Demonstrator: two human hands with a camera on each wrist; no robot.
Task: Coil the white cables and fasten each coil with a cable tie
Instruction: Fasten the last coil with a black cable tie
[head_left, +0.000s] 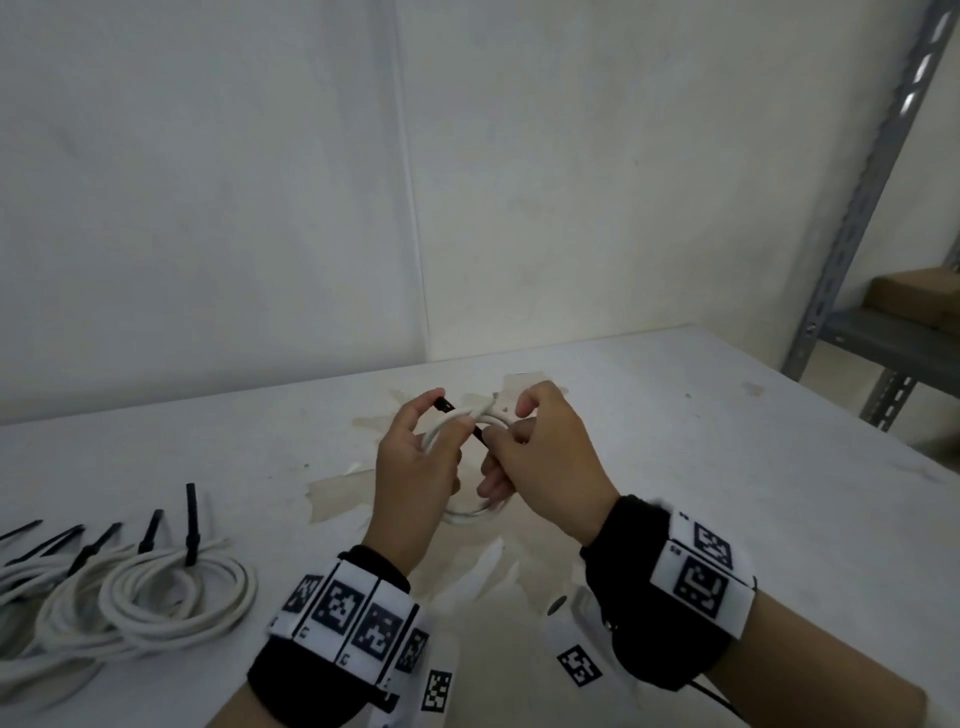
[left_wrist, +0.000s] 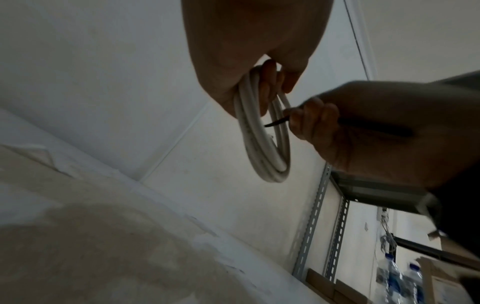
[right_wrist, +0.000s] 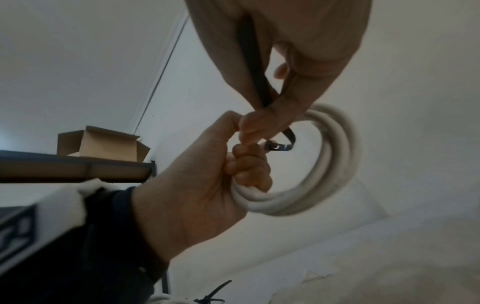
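Note:
Both hands hold a small white cable coil (head_left: 470, 514) above the table (head_left: 727, 467). My left hand (head_left: 415, 452) grips one side of the coil (left_wrist: 262, 133), fingers curled through it, and its thumb and forefinger pinch the head of a black cable tie (head_left: 445, 404). My right hand (head_left: 519, 441) pinches the tie's tail (left_wrist: 275, 123). In the right wrist view the tie (right_wrist: 253, 67) runs down from my right hand (right_wrist: 272, 115) and bends into a small loop at my left hand (right_wrist: 202, 174), beside the coil (right_wrist: 335, 164).
Several tied coils (head_left: 176, 597) with upright black ties (head_left: 191, 519) lie at the table's front left. A metal shelf rack (head_left: 857, 249) with a cardboard box (head_left: 919, 301) stands at the right. The white wall (head_left: 260, 208) rises close behind the table.

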